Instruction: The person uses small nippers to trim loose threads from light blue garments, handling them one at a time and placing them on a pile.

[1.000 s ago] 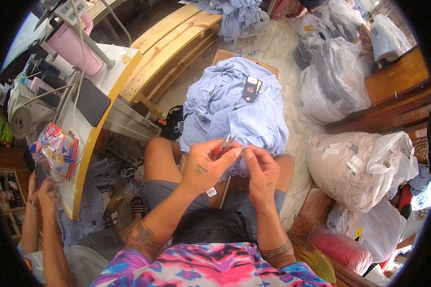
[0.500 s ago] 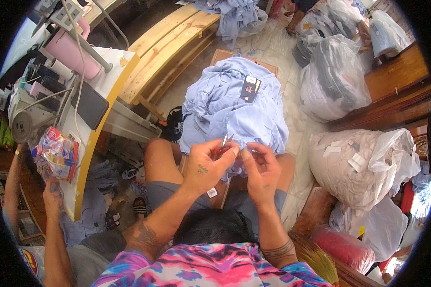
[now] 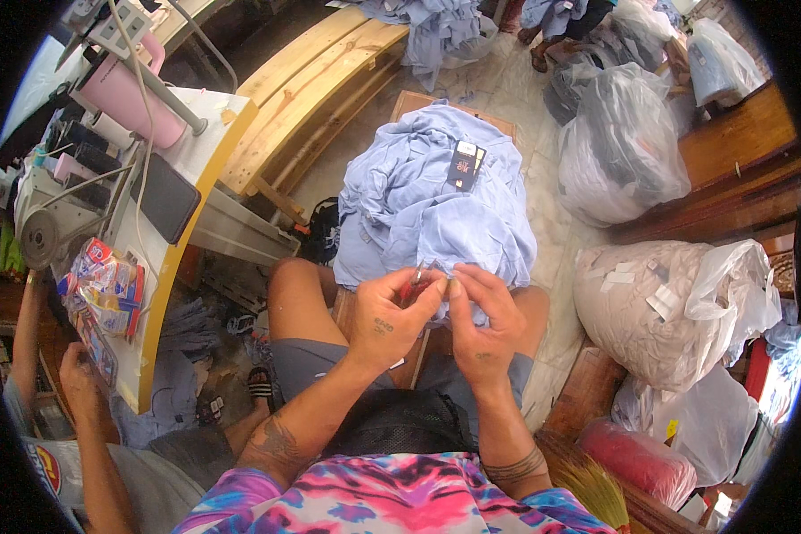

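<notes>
A pile of light blue cloth [image 3: 392, 196] lies on a wooden bench [image 3: 411, 103] before my knees, with a dark garment tag [image 3: 465, 167] on top. My left hand [image 3: 384, 320] is closed around small red-handled thread snips [image 3: 413, 287], whose metal blades show above the fingers. Close by, my right hand [image 3: 488, 334] has its thumb and fingers pinched together at the near edge of the cloth. The two hands' fingertips almost meet. What lies between them is too small to make out, and the fingers partly cover it.
At left stands a white table [image 3: 142, 276] with a yellow edge, bearing a phone [image 3: 165, 198], a pink tumbler [image 3: 133, 98] and snack packets [image 3: 107, 285]. A co-worker's arm [image 3: 89, 418] is beside it. Stuffed plastic bags [image 3: 623, 147] line the right side. Another person's feet [image 3: 538, 57] are far back.
The snips have tilted, and their blades show less. My two hands are slightly closer together. At left the co-worker's hand has shifted, and another person shows more at the far back.
</notes>
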Motion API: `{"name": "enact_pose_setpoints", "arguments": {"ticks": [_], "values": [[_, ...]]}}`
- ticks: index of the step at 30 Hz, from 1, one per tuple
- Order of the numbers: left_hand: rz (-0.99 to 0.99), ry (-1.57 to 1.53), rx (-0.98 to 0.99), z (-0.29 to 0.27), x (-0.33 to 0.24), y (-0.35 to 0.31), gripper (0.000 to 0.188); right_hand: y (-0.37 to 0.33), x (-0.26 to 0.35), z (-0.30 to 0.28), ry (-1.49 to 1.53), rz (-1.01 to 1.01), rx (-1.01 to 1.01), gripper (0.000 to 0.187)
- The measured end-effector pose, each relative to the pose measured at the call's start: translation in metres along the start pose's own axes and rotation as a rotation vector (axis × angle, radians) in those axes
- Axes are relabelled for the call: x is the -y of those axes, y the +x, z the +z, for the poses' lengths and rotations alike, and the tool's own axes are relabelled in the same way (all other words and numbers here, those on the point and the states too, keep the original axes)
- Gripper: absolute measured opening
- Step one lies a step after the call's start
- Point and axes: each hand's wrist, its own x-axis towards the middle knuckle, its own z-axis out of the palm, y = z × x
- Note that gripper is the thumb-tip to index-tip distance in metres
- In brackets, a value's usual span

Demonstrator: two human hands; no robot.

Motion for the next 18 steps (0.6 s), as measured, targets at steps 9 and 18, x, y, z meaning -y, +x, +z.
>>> {"name": "enact_pose_setpoints", "arguments": {"ticks": [9, 18], "values": [[-0.031, -0.010, 0.028, -0.010, 0.000, 0.002, 0.014, 0.007, 0.003, 0.001, 0.016, -0.011, 0.062, 0.016], [-0.012, 0.018, 0.034, -0.012, 0.003, 0.005, 0.015, 0.014, 0.001, 0.000, -0.118, -0.140, 0.089, 0.014]]}}
